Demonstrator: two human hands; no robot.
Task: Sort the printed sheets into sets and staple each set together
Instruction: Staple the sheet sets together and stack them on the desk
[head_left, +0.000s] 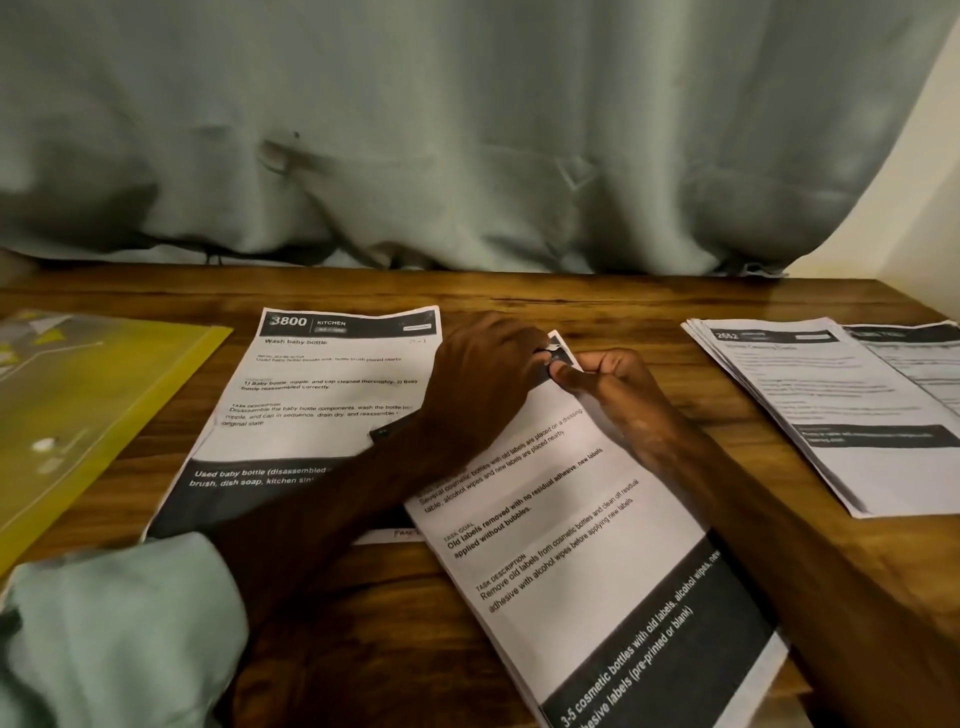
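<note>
A set of printed sheets about cosmetic bottle labels (571, 525) lies tilted on the wooden table (363, 603) in front of me. My left hand (483, 379) is curled over the set's top corner and grips a small dark stapler, of which only the rear end (382, 433) pokes out under the palm. My right hand (602, 376) pinches that same corner between thumb and fingers. Under my left forearm lies a sheet headed "3800 Kitchen, Wash baby bottle" (311, 395), flat on the table.
A fanned stack of more printed sheets (831, 410) lies at the right edge of the table. A yellow plastic folder (83, 410) sits at the far left. A grey-green curtain (467, 130) hangs behind the table's back edge.
</note>
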